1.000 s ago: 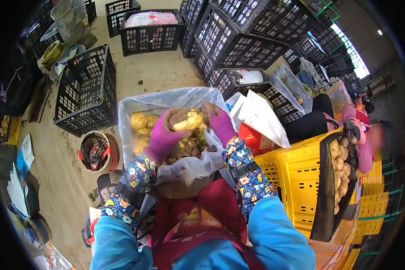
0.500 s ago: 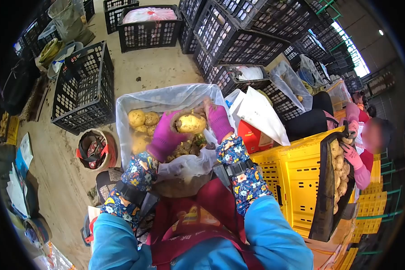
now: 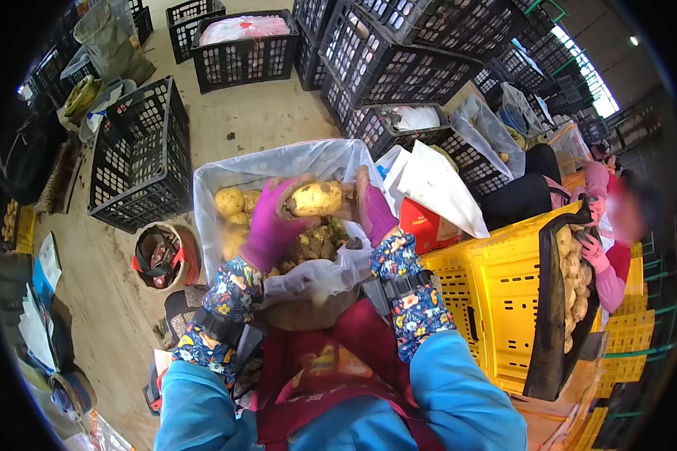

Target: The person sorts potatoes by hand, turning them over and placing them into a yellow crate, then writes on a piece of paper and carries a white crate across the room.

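A large yellow potato (image 3: 315,199) with dirt on its skin is held above the lined crate. My left hand (image 3: 267,225), in a purple glove, is wrapped round its left side. At the potato's right end is my right hand (image 3: 376,210), gloved in the same purple, its soiled fingertips closed against that end. Beneath both hands, the crate's clear plastic liner (image 3: 278,159) surrounds more potatoes (image 3: 230,201) at the left and darker, dirt-covered pieces (image 3: 316,242) in the middle.
A black crate (image 3: 139,154) and a round bucket (image 3: 165,255) stand left. Stacked black crates (image 3: 399,75) rise ahead. At right, white bags (image 3: 441,188) lie by a yellow crate (image 3: 496,301), tipped beside a co-worker (image 3: 613,255) whose pink-gloved hands touch its potatoes.
The potato has risen slightly and turned more level in my left hand. My right hand has shifted a little to the right. The co-worker's hands have moved on the yellow crate.
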### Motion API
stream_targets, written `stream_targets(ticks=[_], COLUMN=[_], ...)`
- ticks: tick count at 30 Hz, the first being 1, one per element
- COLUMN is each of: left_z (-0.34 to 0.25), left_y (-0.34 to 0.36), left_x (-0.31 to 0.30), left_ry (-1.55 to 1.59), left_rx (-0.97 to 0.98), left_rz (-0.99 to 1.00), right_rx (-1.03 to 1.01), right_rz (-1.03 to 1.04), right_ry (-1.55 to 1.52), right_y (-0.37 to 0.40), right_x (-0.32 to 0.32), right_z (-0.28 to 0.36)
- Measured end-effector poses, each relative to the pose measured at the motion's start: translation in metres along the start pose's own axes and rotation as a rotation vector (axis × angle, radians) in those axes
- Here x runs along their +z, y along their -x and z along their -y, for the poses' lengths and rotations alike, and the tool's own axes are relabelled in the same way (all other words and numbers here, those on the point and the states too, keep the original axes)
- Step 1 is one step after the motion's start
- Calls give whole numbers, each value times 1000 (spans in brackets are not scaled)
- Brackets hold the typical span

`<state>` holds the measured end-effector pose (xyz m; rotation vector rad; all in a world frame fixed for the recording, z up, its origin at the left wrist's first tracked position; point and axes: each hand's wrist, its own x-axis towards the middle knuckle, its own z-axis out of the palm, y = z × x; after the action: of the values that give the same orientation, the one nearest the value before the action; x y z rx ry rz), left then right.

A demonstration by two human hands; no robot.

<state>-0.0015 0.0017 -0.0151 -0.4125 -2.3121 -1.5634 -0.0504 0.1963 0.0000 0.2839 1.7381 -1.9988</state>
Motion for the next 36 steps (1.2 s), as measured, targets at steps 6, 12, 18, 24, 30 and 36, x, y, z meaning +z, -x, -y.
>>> stream_targets(ticks=[6,12,18,24,30,36], left_z=[24,24,-10,-3,60,108], left_y=[2,7,9,17,29,22], left_x=[4,0,-6,2,10,7], left_ry=[262,674,881,814,695,248], left_rx=[-21,-393,-709,-596,-418,-54], left_rz=[110,145,265,213,210,78], right_rx=[-320,-560,-542,-898,-898,-665], right_rz=[261,211,166,-279,-121,-170], right_ry=[-9,196,359,509,1135,848], right_y=[3,19,14,-28,19,52], right_x=[1,1,-9,-6,32,25], right_z=[-25,-18,-27,-52,-49,-37])
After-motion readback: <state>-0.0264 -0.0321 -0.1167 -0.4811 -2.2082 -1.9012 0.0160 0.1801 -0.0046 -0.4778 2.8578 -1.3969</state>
